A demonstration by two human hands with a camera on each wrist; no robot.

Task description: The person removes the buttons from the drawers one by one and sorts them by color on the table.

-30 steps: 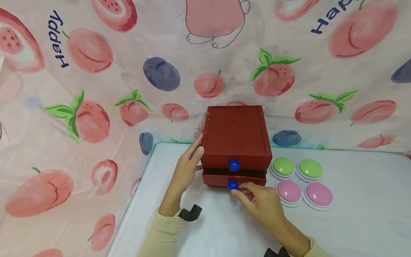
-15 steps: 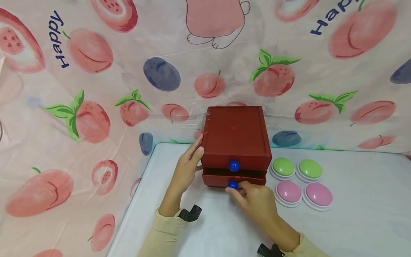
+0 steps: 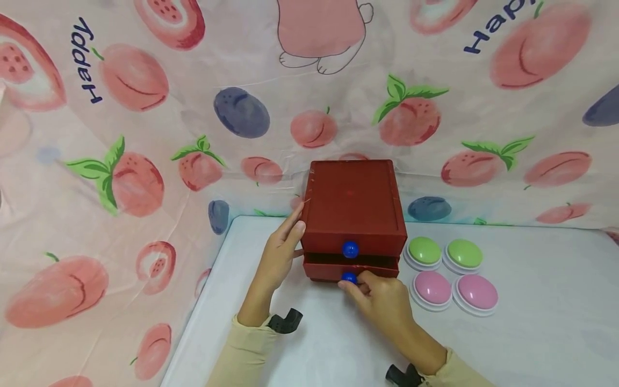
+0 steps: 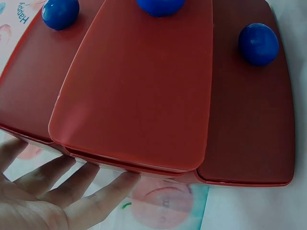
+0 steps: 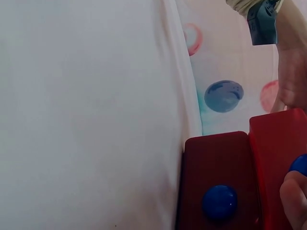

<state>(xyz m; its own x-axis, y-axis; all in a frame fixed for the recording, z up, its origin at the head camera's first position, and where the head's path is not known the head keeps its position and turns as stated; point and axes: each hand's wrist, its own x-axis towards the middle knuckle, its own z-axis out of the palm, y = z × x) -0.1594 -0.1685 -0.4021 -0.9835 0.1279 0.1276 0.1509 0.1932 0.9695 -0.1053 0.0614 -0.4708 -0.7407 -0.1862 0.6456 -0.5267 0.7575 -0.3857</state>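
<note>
A dark red drawer box (image 3: 355, 201) stands on the white table against the cloth. Its middle drawer (image 4: 139, 91) juts out past the drawers on either side, as the left wrist view shows. My right hand (image 3: 387, 303) pinches that drawer's round blue knob (image 3: 349, 278) between thumb and fingers; only part of a finger shows in the right wrist view. Against the box's left side rests my left hand (image 3: 279, 252), its fingers (image 4: 96, 201) spread and fairly straight. The top drawer's blue knob (image 3: 350, 249) and the lowest drawer's knob (image 5: 219, 202) are untouched.
Right of the box are two green push buttons (image 3: 424, 251) and two pink push buttons (image 3: 432, 287) on white bases. A fruit-print cloth (image 3: 271, 64) hangs behind and to the left of the white table (image 3: 546, 290).
My right hand has shifted slightly left, and its thumb has come round beneath the blue knob. The left hand keeps its place. No drawer has visibly slid.
</note>
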